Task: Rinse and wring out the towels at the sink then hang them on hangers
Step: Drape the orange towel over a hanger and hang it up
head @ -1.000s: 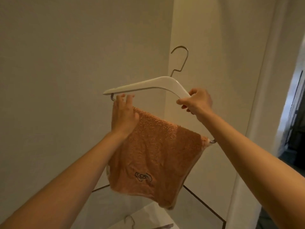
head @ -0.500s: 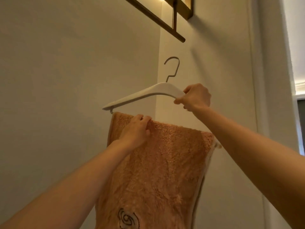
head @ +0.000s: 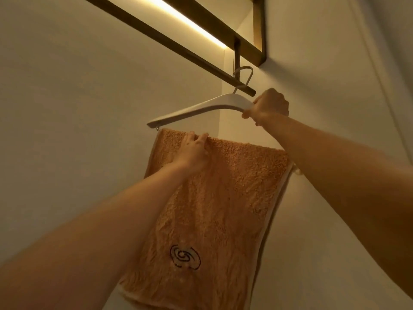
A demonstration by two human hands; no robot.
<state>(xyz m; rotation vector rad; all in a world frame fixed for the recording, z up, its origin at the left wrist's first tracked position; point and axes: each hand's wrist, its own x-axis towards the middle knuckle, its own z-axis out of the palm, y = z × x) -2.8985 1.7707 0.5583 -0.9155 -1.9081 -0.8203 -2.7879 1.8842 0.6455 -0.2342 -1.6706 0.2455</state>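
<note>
I log the right hand [head: 269,106] with fingers curled tight round the right arm of the hanger [head: 201,108], a full grip. The left hand [head: 193,151] has its fingers bent over the top fold of the towel [head: 223,198], pinching it just under the hanger's left arm. Hanger: white, smooth, a shallow curved shoulder shape. Its thin metal hook [head: 243,73], up and left of the right fingers, sits looped over a dark rail [head: 178,49] near the rail's end, as far as I can read it. Towel: orange terry with a nubbly pile and pale edging, hanging flat below the left fingers, with a dark spiral emblem [head: 185,257] low down. Above the rail I see a dark frame [head: 260,30] with a warm light strip [head: 178,16]. Behind both hands, plain pale walls [head: 67,108] meet in a corner.
</note>
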